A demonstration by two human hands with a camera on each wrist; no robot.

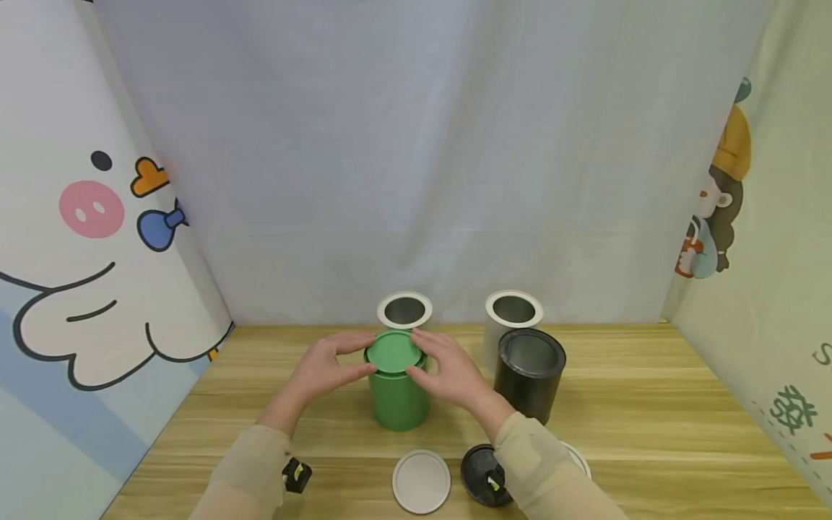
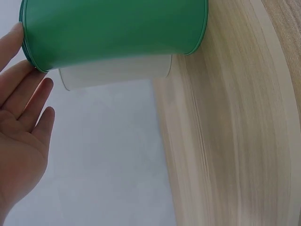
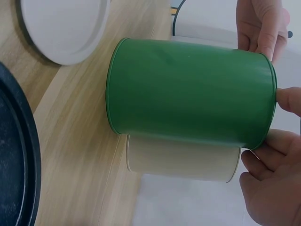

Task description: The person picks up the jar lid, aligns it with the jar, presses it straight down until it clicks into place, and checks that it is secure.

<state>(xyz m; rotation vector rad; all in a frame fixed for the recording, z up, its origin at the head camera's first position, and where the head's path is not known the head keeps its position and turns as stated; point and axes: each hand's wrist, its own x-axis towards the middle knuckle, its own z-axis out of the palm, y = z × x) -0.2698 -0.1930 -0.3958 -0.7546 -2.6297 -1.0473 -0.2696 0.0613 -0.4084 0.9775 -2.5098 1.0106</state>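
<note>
Pale cloth hung behind the wood-grain table in the head view; a green lid lay at the mouth of the green can, the left hand and right hand on either side, thumbs and fingers spread at the edge. Left wrist: fingers fairly straight beside the rim, a white can behind. Right wrist: thumb touched the rim; a white lid lay near the base.
</note>
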